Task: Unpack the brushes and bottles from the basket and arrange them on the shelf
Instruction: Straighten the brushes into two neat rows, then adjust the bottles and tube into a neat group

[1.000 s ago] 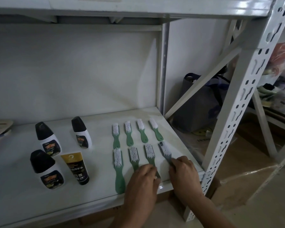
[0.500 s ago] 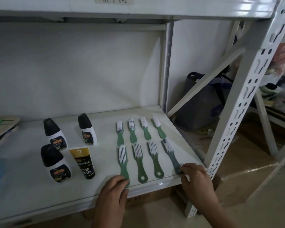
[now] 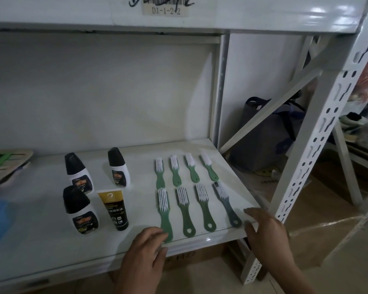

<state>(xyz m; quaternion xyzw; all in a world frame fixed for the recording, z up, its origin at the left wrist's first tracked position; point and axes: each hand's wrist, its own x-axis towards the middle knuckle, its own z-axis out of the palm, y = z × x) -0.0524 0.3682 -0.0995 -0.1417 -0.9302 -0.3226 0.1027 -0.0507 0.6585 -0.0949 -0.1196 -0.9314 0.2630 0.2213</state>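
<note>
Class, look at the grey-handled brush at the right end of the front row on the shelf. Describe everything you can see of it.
The grey-handled brush lies flat on the white shelf, last on the right in the front row of four. Its handle looks like grey-blue plastic, unlike the green of the others, and ends in a hanging hole near the shelf's front edge. White bristles face up at the far end, with a small dark patch at the tip. It slants slightly, its head leaning left. The right hand is just beside its handle end; contact is unclear.

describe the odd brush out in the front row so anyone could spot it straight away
On the white shelf, two rows of four brushes lie right of the bottles. Take the front row and go to its right end, by the right hand. That grey-blue brush is the only one not green.
</note>
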